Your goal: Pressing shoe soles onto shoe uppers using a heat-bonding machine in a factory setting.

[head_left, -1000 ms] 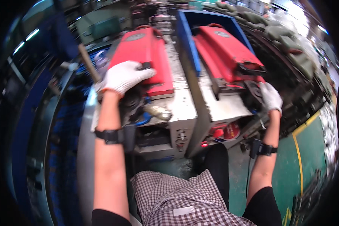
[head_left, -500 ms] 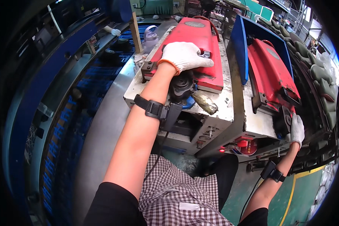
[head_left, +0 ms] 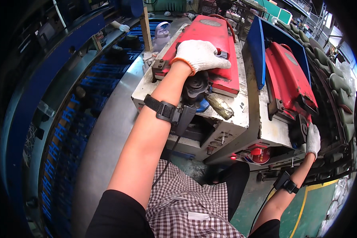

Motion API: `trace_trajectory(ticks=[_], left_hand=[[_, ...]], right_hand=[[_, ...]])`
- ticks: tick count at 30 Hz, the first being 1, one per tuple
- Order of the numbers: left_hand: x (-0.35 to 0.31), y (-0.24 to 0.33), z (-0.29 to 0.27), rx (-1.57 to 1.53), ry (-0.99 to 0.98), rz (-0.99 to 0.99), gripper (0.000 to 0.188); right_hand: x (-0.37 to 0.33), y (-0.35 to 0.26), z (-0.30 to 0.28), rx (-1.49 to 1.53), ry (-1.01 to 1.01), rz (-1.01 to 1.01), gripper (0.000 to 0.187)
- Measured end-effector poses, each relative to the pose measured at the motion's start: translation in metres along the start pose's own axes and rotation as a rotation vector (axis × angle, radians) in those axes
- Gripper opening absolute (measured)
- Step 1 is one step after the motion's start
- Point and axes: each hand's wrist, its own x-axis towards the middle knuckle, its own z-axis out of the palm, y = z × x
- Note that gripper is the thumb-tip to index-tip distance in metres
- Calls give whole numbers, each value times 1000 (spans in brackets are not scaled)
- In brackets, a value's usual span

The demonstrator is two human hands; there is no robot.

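Observation:
My left hand (head_left: 200,56), in a white knit glove with an orange cuff, lies over the front of a red machine cover (head_left: 210,33). It is closed around a metal-and-red handle (head_left: 223,54), and its fingertips are partly hidden. Below that wrist sits a dark round knob-like part (head_left: 196,84). At the right, my gloved right hand (head_left: 313,141) grips the side of a black part with a round centre (head_left: 304,127), under the second machine's red cover (head_left: 287,73). What lies behind those fingers is hidden. A black handle (head_left: 306,104) stands just above.
A worn yellowish piece (head_left: 221,106) lies on the left machine's white body (head_left: 242,115). Blue panels (head_left: 256,51) flank the right machine. Green padded pieces (head_left: 339,79) line a rack at far right. At left runs a blue-slatted conveyor (head_left: 99,75); another person's gloved hand (head_left: 124,28) is beyond.
The whole view has shifted slightly, with the machines a little further right and lower. Both hands keep their places on the handle and the black part.

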Motion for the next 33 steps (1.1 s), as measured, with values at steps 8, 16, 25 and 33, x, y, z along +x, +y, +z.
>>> trace_trajectory(ticks=[8,16,25,33], left_hand=[[0,-3,2,3,11,7,72],[2,-1,2,-4,9,15,72],[3,-3,3,2,-1,18,72],[2,-3,2,11,-10,19,73]], right_hand=[[8,8,8,38,17,-44,70],[17,23,10,51,30,-55,69],[10,15,8,17,50,-50,68],[14,18,10,61,19,-61,65]])
